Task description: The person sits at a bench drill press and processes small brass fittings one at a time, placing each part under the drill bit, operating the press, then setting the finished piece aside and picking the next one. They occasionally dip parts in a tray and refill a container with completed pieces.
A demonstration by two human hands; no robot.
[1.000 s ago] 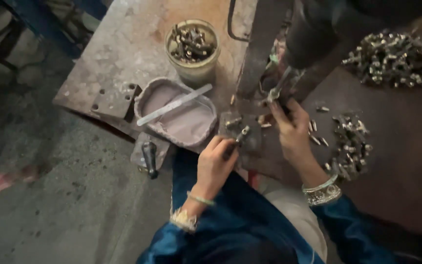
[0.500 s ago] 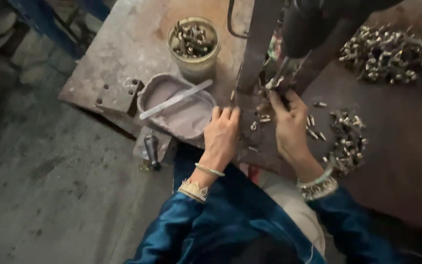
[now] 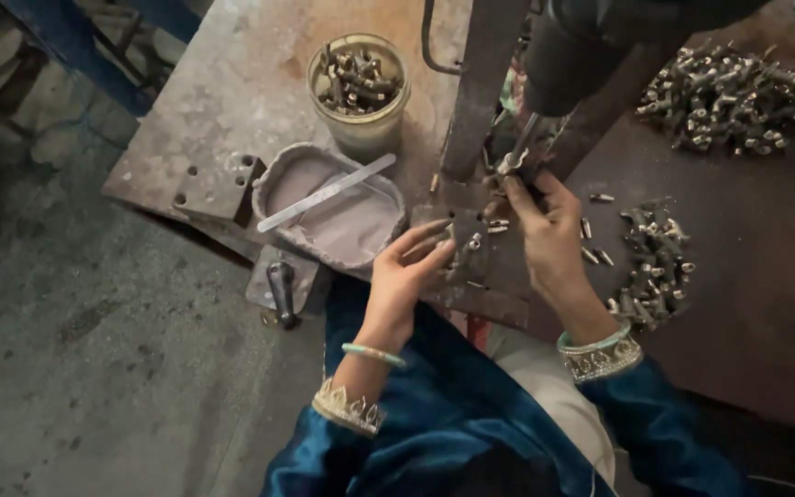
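Your left hand (image 3: 409,271) lies low on the small grey steel plate (image 3: 471,276) at the near edge of the bench, fingers stretched forward and pinched lightly around a small silvery metal fitting (image 3: 473,242); the wrist, with its thin green bangle, bends back toward your blue satin sleeve. Your right hand (image 3: 549,235) reaches higher, fingertips gathered on another small metal piece just under the slim steel spindle (image 3: 519,147) of the dark press machine (image 3: 591,37); whether that hand grips the piece or only steadies it, you cannot tell from here. Its wrist carries a wide embroidered cuff and a pale bangle.

Both pieces sit on or just above the plate, between your two hands, beside the rusty upright steel column (image 3: 480,83).

The rust-brown metal workbench (image 3: 232,83) is worn and stained. Left of your left hand stands a shallow grey oval dish of pale paste (image 3: 333,216) with a flat white stick (image 3: 324,193) laid across it. Behind it is a round cloudy plastic tub filled with dark metal fittings (image 3: 358,83). To your right, a loose scatter of small fittings (image 3: 650,262) lies near your forearm, and a larger heap of them (image 3: 738,92) lies at the far corner. Below the bench's left edge is dusty grey concrete floor (image 3: 75,368).
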